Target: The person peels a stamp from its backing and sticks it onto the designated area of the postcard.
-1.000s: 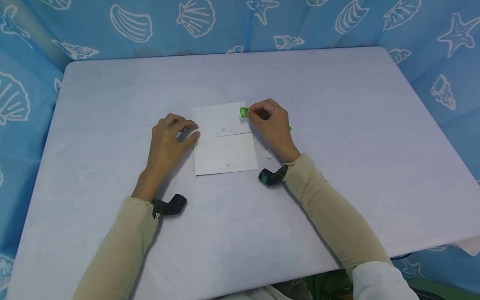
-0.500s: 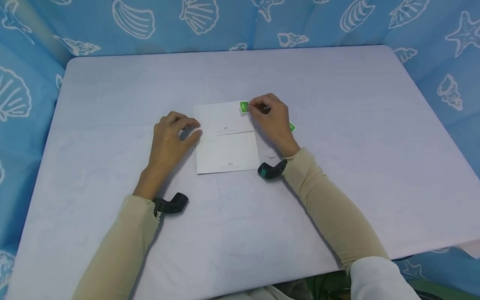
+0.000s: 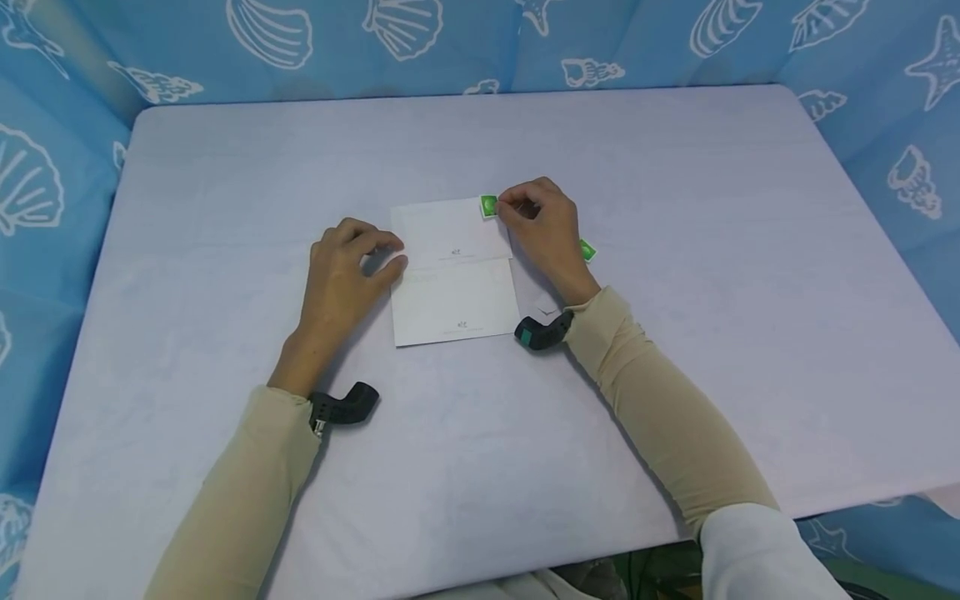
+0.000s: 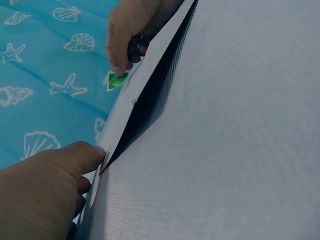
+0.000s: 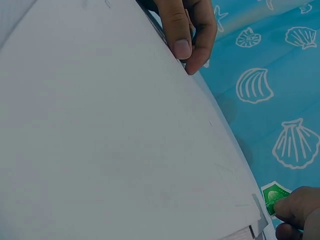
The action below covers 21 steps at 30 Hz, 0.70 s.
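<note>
Two white envelopes with small printed logos lie one above the other, the upper envelope (image 3: 442,225) meeting the lower envelope (image 3: 442,304) along a line. My left hand (image 3: 341,267) rests at their left edge, thumb and index fingertip apart on the paper; in the left wrist view its thumb presses at the rim, over a dark gap beneath the paper's near edge. With thumb and index, my right hand (image 3: 543,229) pinches a green stamp (image 3: 489,206) with a white border at the upper envelope's top right corner. The right wrist view also shows this stamp (image 5: 275,197) at the paper's far corner.
Another green stamp (image 3: 587,249) lies on the white-covered table (image 3: 712,250), just right of my right wrist. A small white scrap (image 3: 546,306) sits near the right sleeve. A blue curtain (image 3: 330,50) with shell prints hangs behind the table.
My right hand has moved slightly away from me, bringing the pinched stamp up to the upper envelope's top right corner. My left hand stays at the left edge. The head view has shifted a little.
</note>
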Each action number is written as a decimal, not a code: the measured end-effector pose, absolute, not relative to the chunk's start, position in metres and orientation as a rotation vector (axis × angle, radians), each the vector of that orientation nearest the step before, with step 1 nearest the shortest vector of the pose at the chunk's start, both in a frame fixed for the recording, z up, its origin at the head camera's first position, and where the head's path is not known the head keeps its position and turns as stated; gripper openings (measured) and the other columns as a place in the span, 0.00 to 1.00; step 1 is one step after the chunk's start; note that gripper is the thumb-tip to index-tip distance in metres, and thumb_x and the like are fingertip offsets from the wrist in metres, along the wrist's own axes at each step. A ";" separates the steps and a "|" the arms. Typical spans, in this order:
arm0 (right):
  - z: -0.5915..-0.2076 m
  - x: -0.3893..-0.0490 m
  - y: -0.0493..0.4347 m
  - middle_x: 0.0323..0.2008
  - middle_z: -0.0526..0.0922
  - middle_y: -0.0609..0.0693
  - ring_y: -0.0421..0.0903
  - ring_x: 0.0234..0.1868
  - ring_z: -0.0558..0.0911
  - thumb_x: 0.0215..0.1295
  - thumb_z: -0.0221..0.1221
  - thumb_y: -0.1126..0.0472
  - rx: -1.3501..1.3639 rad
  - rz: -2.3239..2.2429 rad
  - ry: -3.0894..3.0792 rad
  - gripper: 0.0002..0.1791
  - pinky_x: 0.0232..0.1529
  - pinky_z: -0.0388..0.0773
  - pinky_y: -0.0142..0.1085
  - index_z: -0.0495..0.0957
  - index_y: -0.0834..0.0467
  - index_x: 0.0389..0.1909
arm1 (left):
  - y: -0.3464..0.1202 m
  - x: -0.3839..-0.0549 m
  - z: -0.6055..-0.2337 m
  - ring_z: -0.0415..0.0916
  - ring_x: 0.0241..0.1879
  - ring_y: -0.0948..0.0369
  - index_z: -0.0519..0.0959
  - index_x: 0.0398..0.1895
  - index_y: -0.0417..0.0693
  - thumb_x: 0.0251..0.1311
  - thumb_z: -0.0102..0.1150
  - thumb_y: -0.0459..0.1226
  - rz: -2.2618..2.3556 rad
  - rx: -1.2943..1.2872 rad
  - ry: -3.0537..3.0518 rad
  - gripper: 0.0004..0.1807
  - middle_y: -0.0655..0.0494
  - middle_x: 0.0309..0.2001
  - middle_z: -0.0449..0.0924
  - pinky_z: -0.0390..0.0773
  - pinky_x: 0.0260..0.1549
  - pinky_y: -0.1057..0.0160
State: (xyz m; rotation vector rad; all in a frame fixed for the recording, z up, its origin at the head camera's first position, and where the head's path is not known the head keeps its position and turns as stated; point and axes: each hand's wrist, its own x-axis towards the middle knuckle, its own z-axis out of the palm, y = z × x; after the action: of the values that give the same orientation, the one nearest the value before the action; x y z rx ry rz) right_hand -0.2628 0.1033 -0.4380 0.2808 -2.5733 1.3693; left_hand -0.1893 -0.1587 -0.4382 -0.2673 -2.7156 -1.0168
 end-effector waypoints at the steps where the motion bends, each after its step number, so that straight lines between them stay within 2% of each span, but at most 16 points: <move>1: -0.438 -0.263 0.103 0.38 0.78 0.49 0.41 0.38 0.75 0.67 0.64 0.61 0.277 1.363 -2.576 0.07 0.42 0.72 0.29 0.86 0.59 0.40 | -0.159 -0.190 -0.438 0.70 0.47 0.50 0.86 0.45 0.48 0.63 0.68 0.41 -1.014 -0.270 -2.713 0.11 0.51 0.48 0.77 0.64 0.54 0.49; 7: -0.437 -0.263 0.103 0.39 0.78 0.52 0.44 0.40 0.77 0.67 0.63 0.64 0.281 1.300 -2.602 0.06 0.44 0.74 0.31 0.86 0.63 0.40 | -0.157 -0.191 -0.437 0.70 0.50 0.50 0.86 0.46 0.49 0.63 0.68 0.43 -1.002 -0.276 -2.723 0.11 0.52 0.49 0.77 0.63 0.56 0.50; 21: -0.436 -0.260 0.100 0.40 0.77 0.55 0.46 0.40 0.78 0.65 0.65 0.64 0.279 1.228 -2.659 0.07 0.43 0.75 0.32 0.85 0.65 0.40 | -0.157 -0.189 -0.439 0.70 0.48 0.51 0.86 0.46 0.48 0.63 0.68 0.42 -1.014 -0.259 -2.726 0.11 0.52 0.49 0.76 0.63 0.56 0.49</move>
State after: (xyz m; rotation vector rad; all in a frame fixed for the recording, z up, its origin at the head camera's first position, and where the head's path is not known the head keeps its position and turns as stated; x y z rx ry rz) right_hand -0.2596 0.1003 -0.4357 0.2792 -2.6589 1.2277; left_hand -0.1890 -0.1573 -0.4386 -0.2594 -2.7258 -1.0141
